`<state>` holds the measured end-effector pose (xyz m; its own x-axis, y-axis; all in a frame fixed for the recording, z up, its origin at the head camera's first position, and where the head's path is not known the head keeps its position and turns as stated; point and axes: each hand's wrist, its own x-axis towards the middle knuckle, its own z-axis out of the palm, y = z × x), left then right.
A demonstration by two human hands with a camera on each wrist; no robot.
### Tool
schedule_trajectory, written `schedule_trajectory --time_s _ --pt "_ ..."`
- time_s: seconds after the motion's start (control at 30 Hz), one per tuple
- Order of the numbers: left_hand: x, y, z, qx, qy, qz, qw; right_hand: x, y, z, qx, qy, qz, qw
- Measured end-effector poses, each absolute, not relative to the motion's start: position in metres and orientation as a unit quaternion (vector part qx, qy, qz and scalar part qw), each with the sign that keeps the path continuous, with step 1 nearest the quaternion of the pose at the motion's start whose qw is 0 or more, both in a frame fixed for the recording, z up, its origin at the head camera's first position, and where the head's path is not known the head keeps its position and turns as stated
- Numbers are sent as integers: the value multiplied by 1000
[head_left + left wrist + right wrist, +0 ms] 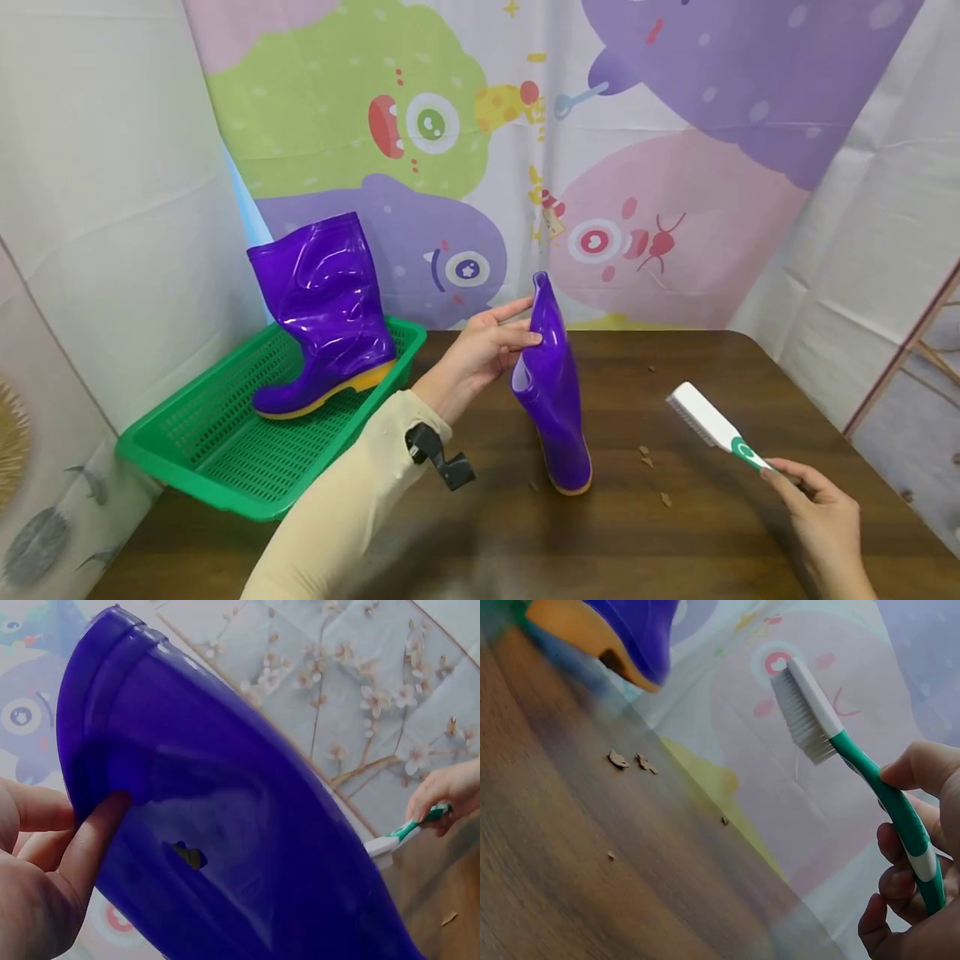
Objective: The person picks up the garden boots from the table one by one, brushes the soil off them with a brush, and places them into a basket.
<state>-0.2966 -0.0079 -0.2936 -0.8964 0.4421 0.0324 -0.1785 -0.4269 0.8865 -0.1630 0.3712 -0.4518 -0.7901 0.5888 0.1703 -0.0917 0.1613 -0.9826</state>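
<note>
My left hand [480, 354] pinches the upper shaft of a purple rain boot [558, 392] between thumb and fingers. The boot's opening is squeezed narrow. In the left wrist view a small dark-yellow patch [190, 855] marks the shaft, and my fingers press near the rim. The boot's yellow sole [581, 630] shows at the top of the right wrist view. My right hand [821, 517] grips the green and white handle of a scrub brush [705, 417], held to the right of the boot and apart from it. Its white bristles [801, 716] face toward the boot's side.
A second purple boot [322, 317] stands in a green plastic basket [210, 492] at the left. Several brown flakes [646, 457] lie scattered on the dark wooden table [480, 550]. A cartoon-print curtain [517, 167] hangs behind the table, with white cloth at both sides.
</note>
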Motion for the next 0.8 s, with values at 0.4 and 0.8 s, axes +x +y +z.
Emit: schedule_trajectory --time_s 0.4,0.8 --pt "-304 -22 -262 155 584 783 144 -164 371 -453 -166 -713 627 268" --pt "-307 -28 -215 259 796 540 92 -165 370 -453 -171 -703 628 287"
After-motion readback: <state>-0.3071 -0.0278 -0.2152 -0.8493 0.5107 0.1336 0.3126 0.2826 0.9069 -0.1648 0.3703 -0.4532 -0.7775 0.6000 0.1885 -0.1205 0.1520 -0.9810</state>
